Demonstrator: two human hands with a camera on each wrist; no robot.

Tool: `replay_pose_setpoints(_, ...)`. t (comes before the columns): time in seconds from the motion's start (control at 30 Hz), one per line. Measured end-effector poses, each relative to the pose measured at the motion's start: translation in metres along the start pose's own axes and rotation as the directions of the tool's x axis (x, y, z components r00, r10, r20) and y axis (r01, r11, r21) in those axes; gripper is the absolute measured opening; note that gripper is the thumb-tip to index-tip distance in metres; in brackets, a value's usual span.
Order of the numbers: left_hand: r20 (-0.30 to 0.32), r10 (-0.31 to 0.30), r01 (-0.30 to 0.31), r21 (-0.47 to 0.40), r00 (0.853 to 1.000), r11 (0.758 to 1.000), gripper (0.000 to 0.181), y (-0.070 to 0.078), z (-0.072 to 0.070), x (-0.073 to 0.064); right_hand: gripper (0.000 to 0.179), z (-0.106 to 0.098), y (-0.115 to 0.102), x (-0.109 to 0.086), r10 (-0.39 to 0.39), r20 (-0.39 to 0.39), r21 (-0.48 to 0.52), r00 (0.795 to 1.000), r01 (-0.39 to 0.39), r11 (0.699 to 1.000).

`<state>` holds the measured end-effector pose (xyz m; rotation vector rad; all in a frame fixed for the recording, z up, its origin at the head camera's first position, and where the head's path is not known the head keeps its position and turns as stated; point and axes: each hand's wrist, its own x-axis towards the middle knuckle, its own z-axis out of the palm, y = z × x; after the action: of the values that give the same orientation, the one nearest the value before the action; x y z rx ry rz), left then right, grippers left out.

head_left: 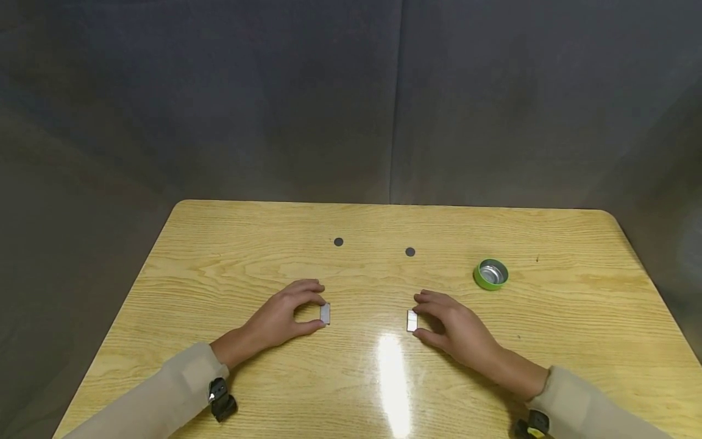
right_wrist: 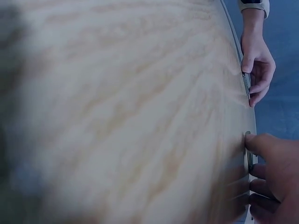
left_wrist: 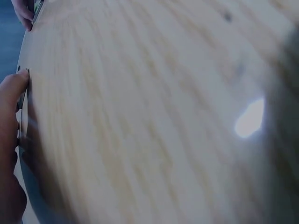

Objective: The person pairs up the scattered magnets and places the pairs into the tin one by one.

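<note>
My left hand pinches a small flat grey rectangular tile by its near and far ends, between thumb and index finger. To the right, my right hand holds a similar tile the same way; this one looks whiter, with a faint line across its middle. Both tiles lie at or very close to the tabletop, a gap of bare wood between them. In the right wrist view both hands show at the right side, the thumb of my right hand against a thin dark edge.
Two dark round discs lie flat beyond the hands. A small green-rimmed metal bowl stands to the right, beyond my right hand. The wooden table ends at a dark curtain, and a bright glare streak crosses its near middle.
</note>
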<state>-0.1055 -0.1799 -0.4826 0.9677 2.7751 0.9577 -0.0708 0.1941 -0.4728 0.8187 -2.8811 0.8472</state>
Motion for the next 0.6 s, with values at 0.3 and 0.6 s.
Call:
replay_pose_setpoints(0.3, -0.014, 0.027, -0.027, 0.004, 1.000, 1.000, 0.032, 0.002, 0.004, 0.006, 0.038, 0.002, 0.001, 0.006, -0.033, -0.047, -0.026, 0.998, 0.031, 0.999)
replay_pose_setpoints(0.6, -0.028, 0.035, -0.035, 0.000, 0.999, 0.999, 0.032, 0.008, 0.008, 0.014, 0.038, 0.004, 0.000, 0.012, -0.043, -0.049, -0.025, 0.998, 0.041, 0.999)
